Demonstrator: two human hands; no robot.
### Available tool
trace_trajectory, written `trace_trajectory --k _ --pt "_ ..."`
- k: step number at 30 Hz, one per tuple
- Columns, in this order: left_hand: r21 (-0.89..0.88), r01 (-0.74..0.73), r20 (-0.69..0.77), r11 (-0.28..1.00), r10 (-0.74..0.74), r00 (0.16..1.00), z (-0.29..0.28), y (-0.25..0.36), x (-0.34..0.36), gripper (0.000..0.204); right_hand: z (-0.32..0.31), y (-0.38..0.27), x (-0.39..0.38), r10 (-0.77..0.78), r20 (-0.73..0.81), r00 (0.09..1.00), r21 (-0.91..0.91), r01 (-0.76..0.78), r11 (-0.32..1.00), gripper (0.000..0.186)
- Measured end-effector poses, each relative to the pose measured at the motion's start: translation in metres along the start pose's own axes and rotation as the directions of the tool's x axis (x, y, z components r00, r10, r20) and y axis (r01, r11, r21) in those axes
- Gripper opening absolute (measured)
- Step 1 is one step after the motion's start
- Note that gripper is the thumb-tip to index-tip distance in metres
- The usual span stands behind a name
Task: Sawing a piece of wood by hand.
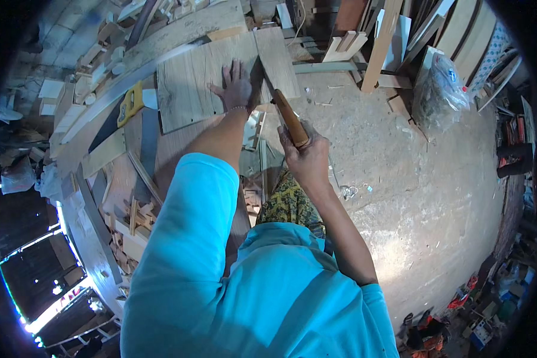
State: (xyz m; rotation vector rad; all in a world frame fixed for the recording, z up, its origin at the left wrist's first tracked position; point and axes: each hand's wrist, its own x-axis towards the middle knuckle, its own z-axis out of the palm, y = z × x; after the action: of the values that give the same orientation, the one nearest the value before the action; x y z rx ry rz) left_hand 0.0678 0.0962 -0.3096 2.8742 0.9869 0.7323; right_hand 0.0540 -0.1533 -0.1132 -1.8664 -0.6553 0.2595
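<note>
A wood-grain board [188, 80] lies at the far side of the workbench, its right part overhanging. My left hand [237, 94] presses flat on it, fingers spread, close to a long cut. My right hand [307, 156] is closed round the brown wooden handle of a handsaw [290, 119]. The saw's dark blade stands in the cut, which runs from near the board's far edge towards me. To the right of the blade is a narrower strip [278, 59] of the same board. How far the blade reaches below is hidden.
A second handsaw [131, 106] with a yellow handle lies on the bench to the left. Wood offcuts [138, 216] pile up around it. Planks [383, 45] lean at the back right, beside a clear plastic bag [440, 89]. Concrete floor [411, 179] spreads out on the right.
</note>
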Motion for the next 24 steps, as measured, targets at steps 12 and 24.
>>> trace_trajectory --k 12,24 --pt "0.126 0.133 0.230 0.983 -0.159 0.960 -0.049 0.018 0.047 0.048 -0.003 -0.003 0.006 0.080 0.077 0.994 0.022 -0.082 0.996 0.017" --pt "0.065 0.216 0.349 0.974 -0.225 0.910 -0.049 0.011 0.043 0.048 0.011 0.001 -0.019 0.029 0.004 1.000 0.069 -0.029 0.997 0.013"
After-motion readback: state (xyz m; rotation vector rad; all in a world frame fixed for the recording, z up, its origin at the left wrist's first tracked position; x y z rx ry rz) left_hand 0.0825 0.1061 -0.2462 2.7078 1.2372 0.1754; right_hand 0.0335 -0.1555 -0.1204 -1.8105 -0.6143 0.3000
